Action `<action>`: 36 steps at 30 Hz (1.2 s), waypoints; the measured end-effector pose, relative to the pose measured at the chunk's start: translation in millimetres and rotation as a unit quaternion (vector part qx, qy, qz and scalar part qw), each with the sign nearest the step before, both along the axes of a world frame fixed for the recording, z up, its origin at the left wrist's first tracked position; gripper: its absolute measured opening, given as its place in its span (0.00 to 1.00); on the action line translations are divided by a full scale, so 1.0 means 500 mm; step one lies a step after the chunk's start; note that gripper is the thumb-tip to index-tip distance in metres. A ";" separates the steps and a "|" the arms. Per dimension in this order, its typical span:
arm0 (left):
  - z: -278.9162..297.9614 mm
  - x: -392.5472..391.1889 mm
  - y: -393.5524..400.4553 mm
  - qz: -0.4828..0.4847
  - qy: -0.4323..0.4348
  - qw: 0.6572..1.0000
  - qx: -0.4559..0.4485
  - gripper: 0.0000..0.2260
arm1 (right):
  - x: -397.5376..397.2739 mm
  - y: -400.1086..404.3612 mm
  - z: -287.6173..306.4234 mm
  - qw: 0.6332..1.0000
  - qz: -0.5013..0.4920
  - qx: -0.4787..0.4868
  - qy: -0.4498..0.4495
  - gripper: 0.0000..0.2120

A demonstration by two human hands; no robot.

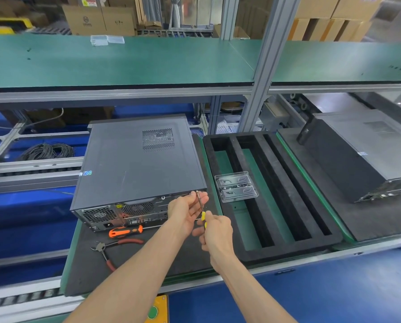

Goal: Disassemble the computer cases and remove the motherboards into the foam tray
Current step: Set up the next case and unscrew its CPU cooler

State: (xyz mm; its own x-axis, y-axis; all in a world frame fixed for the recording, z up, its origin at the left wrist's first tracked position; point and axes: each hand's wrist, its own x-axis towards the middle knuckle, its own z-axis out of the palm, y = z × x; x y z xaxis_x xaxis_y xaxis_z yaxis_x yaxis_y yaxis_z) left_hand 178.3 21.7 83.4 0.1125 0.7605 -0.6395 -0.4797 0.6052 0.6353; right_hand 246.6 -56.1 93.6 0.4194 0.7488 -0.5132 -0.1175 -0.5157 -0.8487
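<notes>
A dark grey computer case (pixel 134 164) lies on its side on a black mat, rear panel toward me. My right hand (pixel 215 234) grips the yellow handle of a screwdriver (pixel 202 209) whose tip meets the case's rear top right corner. My left hand (pixel 188 210) is cupped with straight fingers against the shaft, next to the rear panel. The black foam tray (pixel 274 250) with long slots sits right of the case. A second case (pixel 362 157) rests further right.
An orange-handled screwdriver (pixel 125 231) and red-handled cutters (pixel 115 249) lie on the mat in front of the case. A clear plastic box (pixel 236 186) of screws sits on the foam tray. A green shelf (pixel 125 61) runs overhead behind. A green button (pixel 153 312) is near me.
</notes>
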 end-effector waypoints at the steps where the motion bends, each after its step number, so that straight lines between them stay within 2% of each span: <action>1: -0.001 0.000 0.001 0.000 -0.004 1.000 -0.002 0.09 | -0.001 -0.001 0.000 1.000 0.002 0.002 -0.011 0.16; 4: 0.000 0.003 0.003 0.009 -0.001 1.000 -0.013 0.08 | 0.000 -0.006 0.001 1.000 0.007 0.016 -0.012 0.09; 6: 0.001 0.005 0.003 0.017 0.000 1.000 -0.014 0.07 | 0.001 -0.006 0.004 1.000 0.002 0.012 0.001 0.12; 9: -0.001 0.005 0.000 0.008 0.003 1.000 0.004 0.07 | 0.003 -0.002 0.005 1.000 -0.010 0.004 0.028 0.11; 12: -0.002 0.004 -0.002 0.011 0.007 1.000 0.005 0.07 | 0.003 -0.001 0.003 1.000 0.008 -0.002 -0.007 0.14; 16: 0.001 0.009 -0.003 0.031 0.003 0.999 -0.010 0.05 | 0.006 -0.008 0.004 0.999 0.013 0.012 -0.037 0.13; 18: 0.000 0.014 -0.007 0.058 0.004 0.998 -0.018 0.05 | 0.008 -0.016 -0.001 0.998 0.020 0.014 -0.051 0.12; 23: -0.008 -0.006 -0.019 0.201 0.017 0.979 -0.028 0.08 | -0.006 -0.032 -0.010 0.997 0.045 0.032 -0.054 0.12; 26: -0.020 -0.063 -0.026 0.221 -0.044 0.974 -0.014 0.12 | -0.036 -0.023 -0.004 0.997 0.057 0.044 -0.033 0.12; 29: -0.028 -0.126 -0.028 0.184 -0.125 0.975 0.005 0.14 | -0.080 -0.014 0.002 0.995 0.084 0.047 -0.027 0.16; 32: -0.038 -0.187 -0.031 0.155 -0.093 0.983 0.016 0.18 | -0.134 -0.009 0.002 0.994 0.107 0.033 0.000 0.16; 36: -0.044 -0.265 -0.049 0.154 0.005 0.988 0.029 0.14 | -0.224 -0.010 -0.004 0.987 0.136 -0.005 0.080 0.14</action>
State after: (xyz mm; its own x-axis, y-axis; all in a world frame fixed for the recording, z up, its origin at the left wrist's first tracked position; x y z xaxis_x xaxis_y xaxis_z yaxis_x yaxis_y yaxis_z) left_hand 45.7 -2.6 61.2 -0.1351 0.7931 -0.5939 -0.6293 0.3943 0.6697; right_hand 134.5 -61.1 91.7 0.1162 0.8174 -0.5643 -0.1048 -0.5549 -0.8253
